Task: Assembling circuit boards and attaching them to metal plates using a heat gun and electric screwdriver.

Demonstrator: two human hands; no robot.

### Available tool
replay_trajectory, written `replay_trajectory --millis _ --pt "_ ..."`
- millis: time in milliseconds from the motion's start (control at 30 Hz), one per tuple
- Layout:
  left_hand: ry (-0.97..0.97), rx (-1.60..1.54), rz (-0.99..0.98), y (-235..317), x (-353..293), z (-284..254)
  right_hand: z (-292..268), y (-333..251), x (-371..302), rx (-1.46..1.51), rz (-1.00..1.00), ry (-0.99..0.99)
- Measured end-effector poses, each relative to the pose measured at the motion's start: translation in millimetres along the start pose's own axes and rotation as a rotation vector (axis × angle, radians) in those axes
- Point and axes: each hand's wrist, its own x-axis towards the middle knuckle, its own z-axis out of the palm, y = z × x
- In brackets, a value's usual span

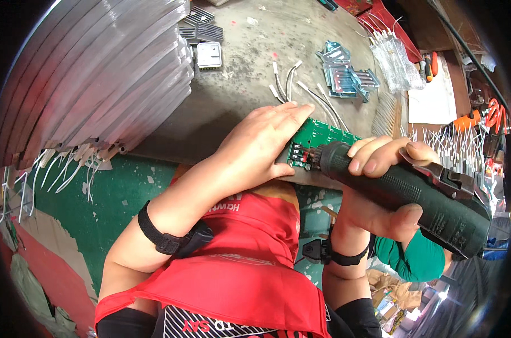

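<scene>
My left hand is closed on the left end of a green circuit board, thumb at the near edge and fingers over the far side. The board lies at the table's near edge. My right hand is wrapped round a black power screwdriver, tilted with its front end toward the board. That front end is close to a small dark terminal block on the board; whether it touches cannot be made out. White-tipped wires spread out beyond the board.
Long grey metal strips with white wires are stacked at left. Beyond the board lie blue-filmed metal parts, a white square piece and dark finned parts. Clear plastic bags, white paper and red-handled pliers are at right.
</scene>
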Motion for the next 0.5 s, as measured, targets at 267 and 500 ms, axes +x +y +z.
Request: replay_trajectory --millis 267,500 --pt "0.014 -0.008 0.016 -1.2 -0.6 0.6 -1.0 7.0 2.4 -0.002 -0.051 -0.003" --pt "0.011 0.005 0.007 -1.7 -1.0 1.1 -1.7 4.1 0.4 0.013 -0.069 0.041"
